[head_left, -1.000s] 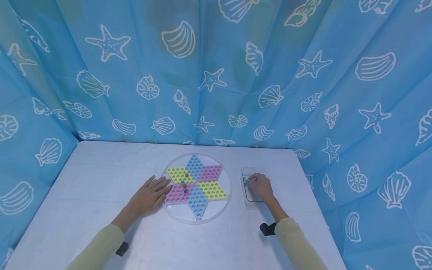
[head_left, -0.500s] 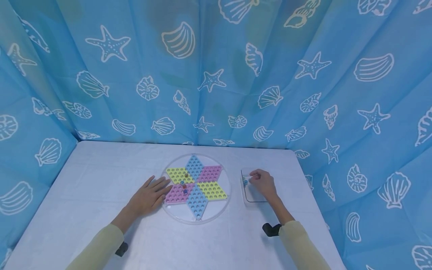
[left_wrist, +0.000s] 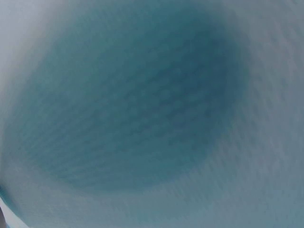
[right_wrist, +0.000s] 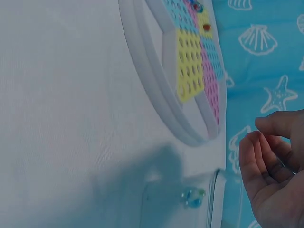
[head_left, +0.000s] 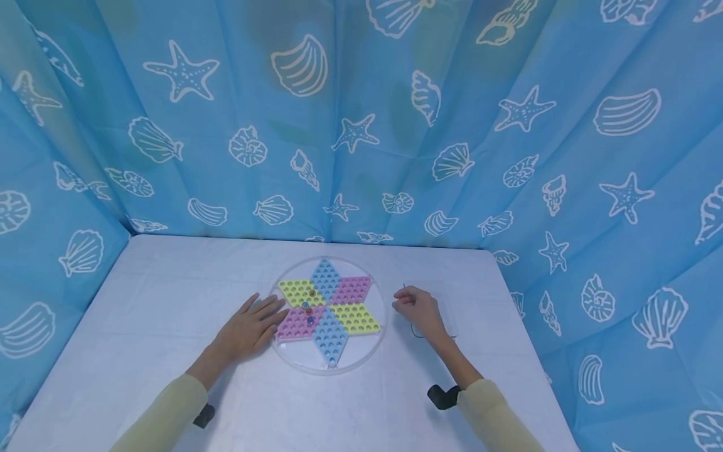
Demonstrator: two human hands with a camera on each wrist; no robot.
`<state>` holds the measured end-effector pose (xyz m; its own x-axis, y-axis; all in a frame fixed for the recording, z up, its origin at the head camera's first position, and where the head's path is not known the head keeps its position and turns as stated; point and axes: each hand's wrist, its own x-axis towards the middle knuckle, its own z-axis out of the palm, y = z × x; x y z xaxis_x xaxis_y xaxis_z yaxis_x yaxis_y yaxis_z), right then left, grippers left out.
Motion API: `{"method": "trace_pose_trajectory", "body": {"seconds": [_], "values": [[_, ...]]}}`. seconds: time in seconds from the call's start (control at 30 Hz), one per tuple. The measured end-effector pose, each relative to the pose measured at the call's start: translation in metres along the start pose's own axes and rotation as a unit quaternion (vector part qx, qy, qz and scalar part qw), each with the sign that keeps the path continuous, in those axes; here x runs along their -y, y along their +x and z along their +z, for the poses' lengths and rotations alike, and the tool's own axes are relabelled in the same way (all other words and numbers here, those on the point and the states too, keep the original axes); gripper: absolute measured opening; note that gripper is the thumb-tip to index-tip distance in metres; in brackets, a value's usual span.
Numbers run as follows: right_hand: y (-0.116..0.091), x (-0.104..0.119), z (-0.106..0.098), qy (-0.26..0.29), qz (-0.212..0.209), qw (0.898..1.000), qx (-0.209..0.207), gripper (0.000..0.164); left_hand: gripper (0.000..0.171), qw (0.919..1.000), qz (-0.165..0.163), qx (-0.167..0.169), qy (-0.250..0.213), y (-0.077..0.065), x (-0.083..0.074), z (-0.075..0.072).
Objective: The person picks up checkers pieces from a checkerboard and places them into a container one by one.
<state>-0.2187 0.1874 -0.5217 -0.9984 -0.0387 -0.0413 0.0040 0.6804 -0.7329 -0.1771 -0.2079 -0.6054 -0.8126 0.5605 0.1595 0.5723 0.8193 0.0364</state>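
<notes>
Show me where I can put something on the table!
Free table: the left part between left hand and curtain, the near middle between the sleeves, and right of the clear box. Crowded: the left edge of the game board, by that hand, and the box's board-side edge, where the right hand hovers.

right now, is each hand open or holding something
Left hand: open, at the game board.
Right hand: fingers curled, can't tell if holding anything.
</notes>
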Motion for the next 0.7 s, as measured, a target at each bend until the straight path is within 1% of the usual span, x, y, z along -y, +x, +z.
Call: {"method": "trace_pose_trajectory", "body": {"seconds": [0.13, 0.23, 0.37, 0.53, 0.7], "values": [[-0.006, 0.009, 0.01, 0.013, -0.018, 1.0, 0.01, 0.017, 0.052, 1.0, 0.0, 0.0, -0.001, 0.0, 0.0, 0.001], [-0.008, 0.012, 0.017, 0.026, -0.02, 0.999, 0.024, 0.019, 0.053, 1.0, -0.002, 0.004, -0.002, 0.0, 0.0, 0.001], [-0.009, 0.016, 0.025, 0.04, -0.034, 0.998, 0.042, 0.02, 0.053, 0.9999, -0.005, 0.01, -0.004, 0.0, 0.0, 0.0], [-0.01, 0.023, 0.037, 0.05, -0.064, 0.995, 0.062, 0.017, 0.053, 0.9999, -0.008, 0.01, 0.0, 0.001, -0.001, -0.001], [-0.013, 0.031, 0.051, 0.06, -0.086, 0.991, 0.085, 0.017, 0.053, 0.9998, -0.012, 0.016, 0.003, 0.001, -0.002, -0.003]]}}
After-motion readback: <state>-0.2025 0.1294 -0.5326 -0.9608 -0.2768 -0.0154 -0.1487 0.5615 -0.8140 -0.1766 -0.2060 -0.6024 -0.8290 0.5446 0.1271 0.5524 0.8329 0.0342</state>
